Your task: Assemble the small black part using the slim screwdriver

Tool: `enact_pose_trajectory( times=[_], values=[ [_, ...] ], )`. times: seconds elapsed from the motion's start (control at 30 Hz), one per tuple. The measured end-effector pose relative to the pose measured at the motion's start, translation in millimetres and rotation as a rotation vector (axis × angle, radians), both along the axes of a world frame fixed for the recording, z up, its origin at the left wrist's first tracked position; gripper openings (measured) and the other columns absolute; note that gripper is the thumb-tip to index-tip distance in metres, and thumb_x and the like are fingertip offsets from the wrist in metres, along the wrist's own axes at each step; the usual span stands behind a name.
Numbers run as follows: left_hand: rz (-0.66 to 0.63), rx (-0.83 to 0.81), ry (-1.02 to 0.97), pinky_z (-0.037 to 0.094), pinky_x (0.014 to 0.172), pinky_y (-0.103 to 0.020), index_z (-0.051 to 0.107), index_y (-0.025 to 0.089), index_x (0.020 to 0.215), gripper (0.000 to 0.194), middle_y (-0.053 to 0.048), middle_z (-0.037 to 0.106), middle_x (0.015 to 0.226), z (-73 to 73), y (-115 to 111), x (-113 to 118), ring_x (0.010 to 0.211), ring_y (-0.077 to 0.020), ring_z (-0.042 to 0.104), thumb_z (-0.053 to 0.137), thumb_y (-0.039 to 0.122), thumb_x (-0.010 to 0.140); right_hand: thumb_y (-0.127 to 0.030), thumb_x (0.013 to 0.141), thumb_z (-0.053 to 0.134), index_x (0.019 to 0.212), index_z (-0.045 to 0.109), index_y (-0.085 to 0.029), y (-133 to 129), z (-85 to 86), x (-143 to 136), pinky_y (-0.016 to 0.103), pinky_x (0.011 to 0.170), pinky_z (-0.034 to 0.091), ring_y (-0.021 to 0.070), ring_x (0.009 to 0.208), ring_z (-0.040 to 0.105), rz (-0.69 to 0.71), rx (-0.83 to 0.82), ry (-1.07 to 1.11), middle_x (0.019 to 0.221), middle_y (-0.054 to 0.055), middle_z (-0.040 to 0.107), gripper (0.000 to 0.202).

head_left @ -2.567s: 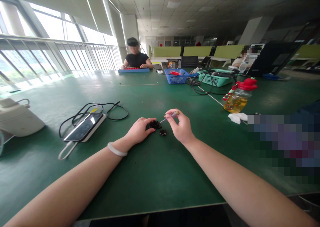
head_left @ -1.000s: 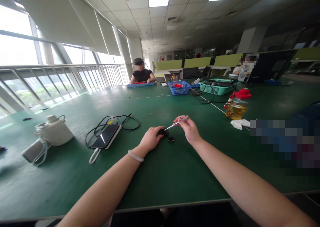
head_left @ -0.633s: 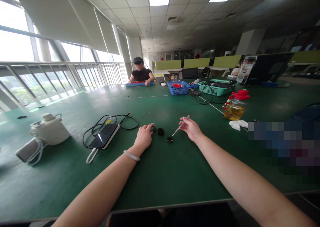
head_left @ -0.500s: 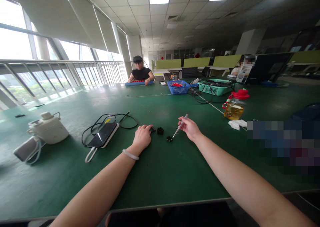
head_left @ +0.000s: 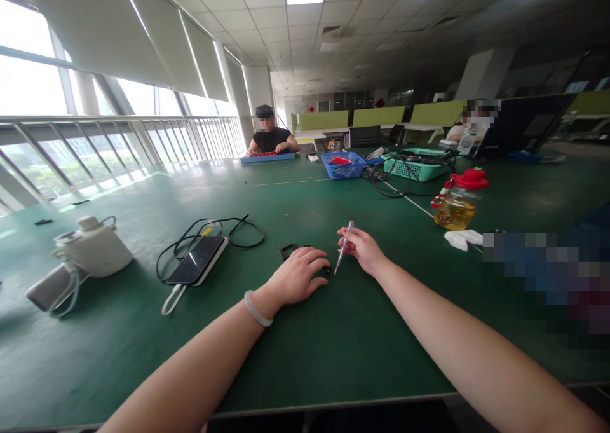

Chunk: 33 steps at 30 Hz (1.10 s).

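- Work surface: a broad, matte green tabletop (head_left: 286, 363), with a railing and windows to the left.
- Principal relation: from my head view, the small, dark, compact part (head_left: 326, 270) lies at the fingertips of my left hand (head_left: 296, 275), partly hidden beneath them. The left hand is the nearer one. I cannot tell its long axis.
- Left fingers: loosely spread and curved, thumb apart from the index finger. I cannot tell whether they touch the part.
- Right fingers: my right hand (head_left: 366, 250) pinches the slim screwdriver with a translucent handle (head_left: 346, 237). Its long axis slants; the handle end is up and away, the metal tip down and towards me.
- Tip position: just to the right of the dark part, apart from the left fingertips. Contact with the surface cannot be told.
- Beyond the left knuckles: a flat, black, frame-like piece (head_left: 288, 251), partly covered by the hand.
- Obstruction: the left fingers mask the dark part from view; the right side, where the tip is, appears unobstructed.
- Left of the left fingers, well apart: a black-screened, white-edged device (head_left: 199, 260) and a thin black cable (head_left: 245, 245).
- Right of the right fingers, well apart: a red-lidded, clear jar (head_left: 456, 210).
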State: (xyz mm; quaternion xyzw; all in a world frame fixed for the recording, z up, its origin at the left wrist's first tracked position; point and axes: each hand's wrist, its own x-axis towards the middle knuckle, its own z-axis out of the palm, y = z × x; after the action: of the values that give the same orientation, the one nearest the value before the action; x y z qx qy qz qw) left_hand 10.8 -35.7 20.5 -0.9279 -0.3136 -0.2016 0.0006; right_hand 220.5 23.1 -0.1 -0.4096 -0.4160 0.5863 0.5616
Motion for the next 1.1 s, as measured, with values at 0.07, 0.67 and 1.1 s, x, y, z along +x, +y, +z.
enact_pose_trajectory(
  times=[0.07,0.67,1.1],
  values=[
    [-0.058,-0.039,0.048,0.038,0.102,-0.04,0.056,0.023,0.118,0.031,-0.006,0.059,0.122,-1.1,0,4,0.113,-0.0231,0.052,0.054,0.034,0.089,-0.034,0.068,0.074,0.079,0.066,-0.016,1,-0.1,1,0.025,0.054,0.051,0.0114,0.054,0.058,-0.009,-0.004,0.002,0.058,-0.001,0.061,0.022],
    [0.073,-0.103,-0.051,0.045,0.095,-0.036,0.058,0.025,0.119,0.029,-0.006,0.065,0.109,-5.0,15,-3,0.103,-0.0205,0.058,0.048,0.023,0.091,-0.033,0.067,0.072,0.08,0.066,-0.016,0,0.6,-1,0.028,0.056,0.052,0.0128,0.055,0.059,0.034,-0.01,-0.048,0.059,0.0,0.062,0.022],
    [0.305,-0.004,-0.25,0.047,0.095,-0.036,0.057,0.023,0.118,0.032,-0.006,0.058,0.113,-15.2,32,-5,0.103,-0.0198,0.056,0.041,0.017,0.092,-0.03,0.07,0.071,0.079,0.066,-0.016,1,-0.6,-2,0.027,0.056,0.052,0.0125,0.055,0.059,0.071,-0.001,-0.079,0.058,0.0,0.062,0.018]
  ],
)
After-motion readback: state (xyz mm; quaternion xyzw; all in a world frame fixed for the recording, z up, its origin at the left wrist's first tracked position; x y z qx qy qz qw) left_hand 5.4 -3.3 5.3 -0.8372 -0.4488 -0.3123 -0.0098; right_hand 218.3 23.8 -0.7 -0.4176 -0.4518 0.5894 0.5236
